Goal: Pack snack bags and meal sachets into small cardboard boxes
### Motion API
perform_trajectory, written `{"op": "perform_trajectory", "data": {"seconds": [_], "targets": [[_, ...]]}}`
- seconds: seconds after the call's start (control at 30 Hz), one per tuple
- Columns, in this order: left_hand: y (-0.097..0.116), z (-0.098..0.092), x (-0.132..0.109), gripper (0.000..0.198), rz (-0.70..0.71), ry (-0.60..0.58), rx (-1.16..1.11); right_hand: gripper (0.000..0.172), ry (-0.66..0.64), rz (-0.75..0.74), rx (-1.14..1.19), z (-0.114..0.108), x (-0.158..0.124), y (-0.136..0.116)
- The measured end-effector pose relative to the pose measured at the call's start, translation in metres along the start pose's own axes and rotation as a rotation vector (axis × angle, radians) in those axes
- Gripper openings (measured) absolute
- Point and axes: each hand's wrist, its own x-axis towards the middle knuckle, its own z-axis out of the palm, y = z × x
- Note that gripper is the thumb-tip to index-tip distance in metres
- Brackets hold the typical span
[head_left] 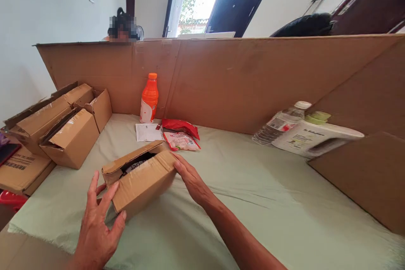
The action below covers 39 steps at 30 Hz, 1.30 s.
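A small cardboard box (144,185) is tilted between my two hands over the green cloth. Its top flaps stand partly open, and something dark with pale lettering shows through the gap. My left hand (99,223) grips the box's left end, fingers spread and thumb by the lower corner. At the opposite end, my right hand (192,182) presses against the side, its fingertips partly hidden behind the box. Just beyond the box lie a white card (148,133) and red-and-white packets (182,140). An orange bottle (149,99) stands upright behind the card.
Several cardboard boxes (77,139) sit at the left. On the right, a clear plastic bottle (278,125) leans beside a white jug (316,139). A tall cardboard wall (221,80) borders the cloth-covered table (253,202). Behind it, a person's head (122,27) shows.
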Motion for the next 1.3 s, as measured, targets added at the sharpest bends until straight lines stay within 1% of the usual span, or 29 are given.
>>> {"op": "perform_trajectory", "data": {"seconds": [0.13,0.23,0.37,0.47,0.57,0.73,0.87,1.0,1.07,1.17,1.3], "targets": [[-0.002,0.005,0.013,0.045,0.139,0.056,0.168,0.069,0.022,-0.019,0.100,0.026,0.052,0.008],[-0.011,0.009,0.024,0.044,0.159,0.097,0.243,0.071,0.056,-0.019,0.141,0.047,0.084,0.021],[-0.028,0.017,0.044,0.044,0.174,0.107,0.286,0.078,0.101,-0.047,0.136,0.074,0.116,0.042],[-0.042,0.024,0.064,0.043,0.158,0.110,0.311,0.080,0.140,-0.085,0.082,0.092,0.130,0.057],[-0.052,0.032,0.086,0.042,0.117,0.094,0.336,0.071,0.129,-0.135,-0.023,0.110,0.131,0.072],[-0.061,0.050,0.133,0.042,-0.039,0.021,0.367,0.058,0.019,-0.165,-0.261,0.130,0.112,0.087],[-0.068,0.071,0.183,0.044,-0.114,-0.018,0.392,0.047,-0.058,-0.190,-0.411,0.132,0.102,0.087],[-0.075,0.091,0.235,0.045,-0.186,-0.050,0.412,0.046,-0.072,-0.207,-0.508,0.128,0.102,0.085],[-0.079,0.098,0.256,0.045,-0.216,-0.059,0.421,0.045,-0.073,-0.215,-0.536,0.126,0.102,0.085],[-0.085,0.105,0.274,0.045,-0.243,-0.068,0.427,0.040,-0.076,-0.226,-0.557,0.126,0.102,0.085],[-0.091,0.109,0.279,0.045,-0.254,-0.074,0.420,0.034,-0.073,-0.231,-0.561,0.126,0.103,0.086]]}}
